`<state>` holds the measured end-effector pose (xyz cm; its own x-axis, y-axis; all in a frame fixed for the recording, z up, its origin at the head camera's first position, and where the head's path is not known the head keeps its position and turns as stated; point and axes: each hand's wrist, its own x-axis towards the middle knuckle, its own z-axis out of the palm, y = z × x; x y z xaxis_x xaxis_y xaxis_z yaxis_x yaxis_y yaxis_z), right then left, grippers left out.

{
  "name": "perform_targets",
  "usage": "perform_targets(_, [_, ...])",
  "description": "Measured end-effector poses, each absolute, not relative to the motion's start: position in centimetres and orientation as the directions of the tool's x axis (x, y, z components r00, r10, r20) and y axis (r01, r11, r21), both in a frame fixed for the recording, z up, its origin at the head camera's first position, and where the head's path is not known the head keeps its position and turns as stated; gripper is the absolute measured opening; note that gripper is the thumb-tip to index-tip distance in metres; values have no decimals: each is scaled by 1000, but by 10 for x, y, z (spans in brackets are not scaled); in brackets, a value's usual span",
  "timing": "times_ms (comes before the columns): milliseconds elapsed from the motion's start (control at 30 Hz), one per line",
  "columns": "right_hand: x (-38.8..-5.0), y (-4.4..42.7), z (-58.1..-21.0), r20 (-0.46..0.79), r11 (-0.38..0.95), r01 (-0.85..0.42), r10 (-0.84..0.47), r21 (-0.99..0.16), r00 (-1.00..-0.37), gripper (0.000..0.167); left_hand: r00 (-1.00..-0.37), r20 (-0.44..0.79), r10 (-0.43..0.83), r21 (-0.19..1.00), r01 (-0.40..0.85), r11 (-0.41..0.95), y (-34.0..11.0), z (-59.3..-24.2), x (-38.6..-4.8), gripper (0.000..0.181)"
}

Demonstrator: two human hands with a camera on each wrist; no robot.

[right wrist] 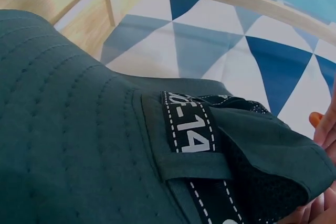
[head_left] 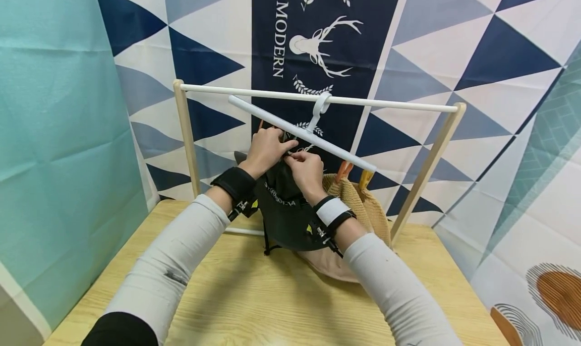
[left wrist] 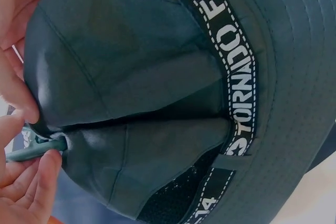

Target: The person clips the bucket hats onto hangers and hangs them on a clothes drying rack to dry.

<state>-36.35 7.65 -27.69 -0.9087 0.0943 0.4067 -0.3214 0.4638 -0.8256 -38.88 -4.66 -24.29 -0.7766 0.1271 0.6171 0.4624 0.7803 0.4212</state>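
Observation:
A dark green bucket hat (head_left: 283, 225) with a lettered band hangs below the tilted white hanger (head_left: 336, 149), whose left end is raised. My left hand (head_left: 268, 152) is at the top of its crown. In the left wrist view, the fingers there pinch a green clip (left wrist: 34, 150) set against the gathered crown. Close beside it, my right hand (head_left: 306, 173) pinches the crown fabric. Its fingertips are partly hidden in the right wrist view. A tan knit hat (head_left: 351, 197) hangs at the hanger's lower end from an orange clip (head_left: 345, 169) and a yellow clip (head_left: 366, 178).
The hanger's hook loops over the white rod (head_left: 254, 92) of a rack with wooden side posts (head_left: 428, 169). The rack stands on a light wooden table (head_left: 254, 290). A patterned cloth (head_left: 209, 48) hangs behind it.

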Motion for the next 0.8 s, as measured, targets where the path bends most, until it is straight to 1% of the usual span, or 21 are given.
perform_targets(233, [-363, 81, -278, 411, 467, -335, 68, -818, -909, 19, -771, 627, 111, 410, 448, 795, -50, -246, -388, 43])
perform_targets(600, [-356, 91, -278, 422, 480, -355, 35, -802, -906, 20, -749, 648, 138, 388, 481, 786, -52, -249, -385, 39])
perform_targets(700, [-353, 93, -277, 413, 488, -357, 9, -797, -911, 20, -740, 661, 125, 394, 483, 782, -54, -252, -385, 35])
perform_targets(800, [-353, 95, -276, 411, 504, -361, -12, -785, -911, 20, -747, 656, 109, 412, 476, 777, -55, -255, -384, 32])
